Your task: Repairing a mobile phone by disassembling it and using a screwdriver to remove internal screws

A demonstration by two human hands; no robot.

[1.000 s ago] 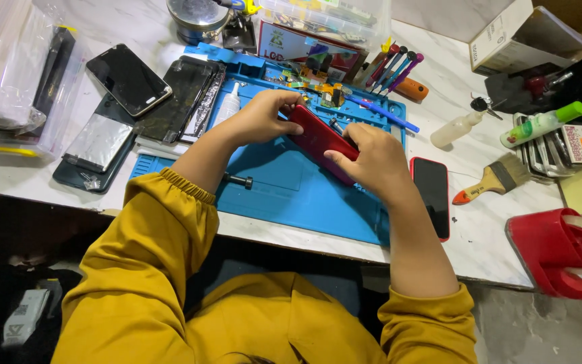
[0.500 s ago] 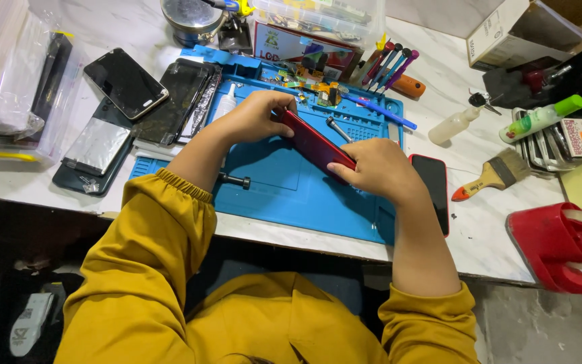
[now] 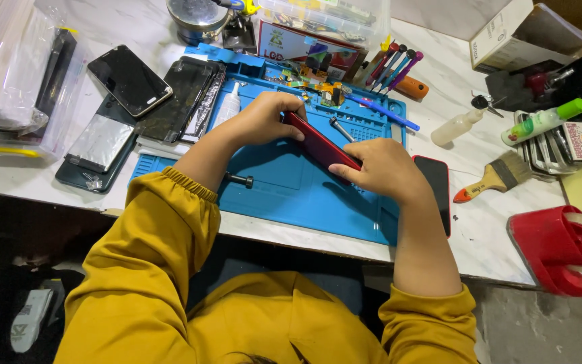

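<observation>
Red and slim, the glossy rectangular phone sits gripped between both hands above the blue silicone work mat, which lies on the white marble tabletop. The left hand is closed around the phone's far upper end, fingers curled over its edge; the right hand is closed on the near lower end, thumb pressed along the side.

Compared with a second ago, the phone has turned from lying nearly flat between the palms to standing more on its long edge, so only a narrow red strip now shows, and the hands have drawn slightly further apart along it. That suggests the person is now working at the side seam rather than the face, though whether anything has opened cannot be told.

Its long axis runs diagonally, from upper left near the left hand down to lower right at the right hand, roughly across the mat's middle.

Just beside the right hand lies a black phone in a red case, and a small dark screwdriver rests on the mat near the left forearm.
</observation>
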